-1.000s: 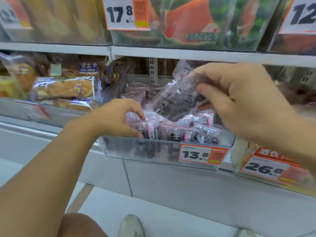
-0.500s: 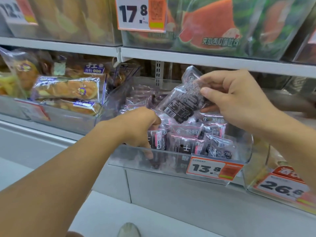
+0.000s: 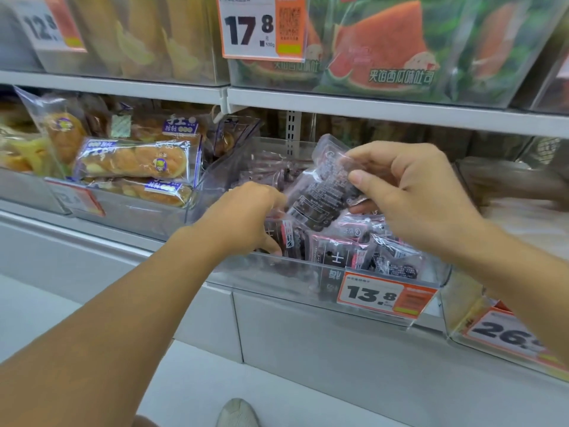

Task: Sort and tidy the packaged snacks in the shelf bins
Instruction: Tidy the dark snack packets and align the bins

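While the bread packs [image 3: 132, 163] sit left of the clear bin [image 3: 277, 272], the left hand [image 3: 243, 220] reaches into the bin, fingers curled on a dark snack pack [image 3: 289, 237]. Above the bin, the right hand [image 3: 412, 192] pinches another snack pack [image 3: 323, 186].

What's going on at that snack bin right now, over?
Right hand pinching dark clear-wrapped snack packet above clear plastic bin. Left hand among binned packets. Nothing blocking.
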The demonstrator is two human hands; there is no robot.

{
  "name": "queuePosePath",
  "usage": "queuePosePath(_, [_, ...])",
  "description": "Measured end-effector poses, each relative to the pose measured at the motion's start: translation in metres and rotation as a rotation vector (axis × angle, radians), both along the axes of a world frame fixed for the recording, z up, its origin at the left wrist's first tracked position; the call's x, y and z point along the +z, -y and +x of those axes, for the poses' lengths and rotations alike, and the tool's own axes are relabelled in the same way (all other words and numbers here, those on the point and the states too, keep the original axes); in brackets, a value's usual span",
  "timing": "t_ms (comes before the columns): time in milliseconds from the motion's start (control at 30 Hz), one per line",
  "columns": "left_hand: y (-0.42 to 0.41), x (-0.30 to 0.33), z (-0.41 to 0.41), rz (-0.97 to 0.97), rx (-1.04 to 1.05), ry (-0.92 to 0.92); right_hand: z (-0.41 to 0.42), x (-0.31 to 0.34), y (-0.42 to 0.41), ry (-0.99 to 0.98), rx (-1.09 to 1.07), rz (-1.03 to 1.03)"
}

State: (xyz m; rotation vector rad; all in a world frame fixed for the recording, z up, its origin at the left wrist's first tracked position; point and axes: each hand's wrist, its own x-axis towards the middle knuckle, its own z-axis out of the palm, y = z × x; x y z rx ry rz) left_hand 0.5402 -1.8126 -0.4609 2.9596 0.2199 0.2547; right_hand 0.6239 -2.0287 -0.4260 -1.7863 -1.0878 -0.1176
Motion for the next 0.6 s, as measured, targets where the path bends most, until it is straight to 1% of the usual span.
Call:
queuePosePath(133, [-0.010,0.002,-0.002,-0.176,0.022,-0.039,-0.002,-0.001,-0.014,-0.024,0.003,0.013])
queuePosePath(200, [-0.017,0.001,-0.002,-0.297,-0.033,-0.039,-0.004,-0.007,-0.022,-0.048,0.011,-0.039])
queuePosePath(233, [-0.019,0.001,-0.003,-0.313,-0.069,-0.040,-0.005,-0.010,-0.026,-0.045,0.010,-0.079])
queuePosePath(333, [-0.024,0.008,-0.007,-0.267,-0.129,-0.095,-0.007,-0.013,-0.035,0.031,-0.013,-0.225])
queuePosePath(400, [-0.030,0.014,-0.012,-0.244,-0.119,-0.136,-0.009,-0.008,-0.040,0.167,0.010,-0.387])
queuePosePath(467, [-0.035,0.019,-0.019,-0.268,-0.094,-0.129,-0.014,-0.008,-0.047,0.300,0.039,-0.557])
queuePosePath(533, [-0.036,0.019,-0.025,-0.358,-0.107,-0.122,-0.019,-0.011,-0.058,0.326,0.089,-0.680])
queuePosePath(600, [-0.033,0.016,-0.029,-0.404,-0.088,-0.132,-0.018,-0.013,-0.068,0.296,0.122,-0.736])
